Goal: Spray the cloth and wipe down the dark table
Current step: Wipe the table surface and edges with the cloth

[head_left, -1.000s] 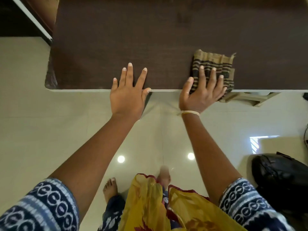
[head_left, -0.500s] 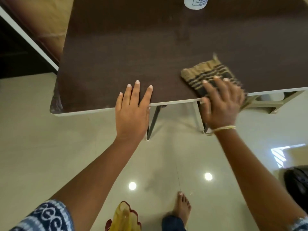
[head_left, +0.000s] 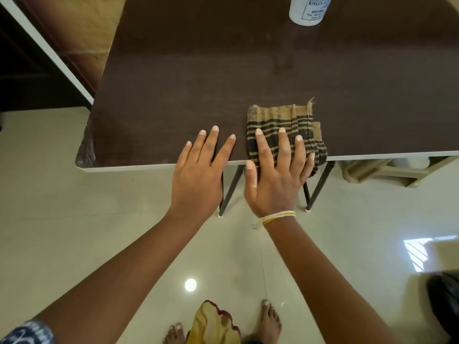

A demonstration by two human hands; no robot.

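Note:
A folded tan cloth with dark stripes (head_left: 283, 119) lies on the dark brown table (head_left: 198, 83), at its near edge. My right hand (head_left: 275, 175) presses flat on the cloth's near part, fingers spread, palm past the table edge. My left hand (head_left: 201, 167) rests flat beside it to the left, with its fingertips on the bare tabletop and nothing in it. A white bottle with a printed label (head_left: 309, 9) stands at the far side of the table, cut off by the top of the frame.
The table has a white rim (head_left: 129, 167) and thin dark legs (head_left: 231, 189). A beige plastic stool (head_left: 387, 172) sits under its right part. Glossy cream floor tiles lie below; a black bag (head_left: 444, 304) is at the lower right. A dark cabinet (head_left: 29, 70) stands left.
My right hand has slid the cloth leftwards along the near edge until it lies close to my left hand. The view has tilted up, showing more of the white bottle.

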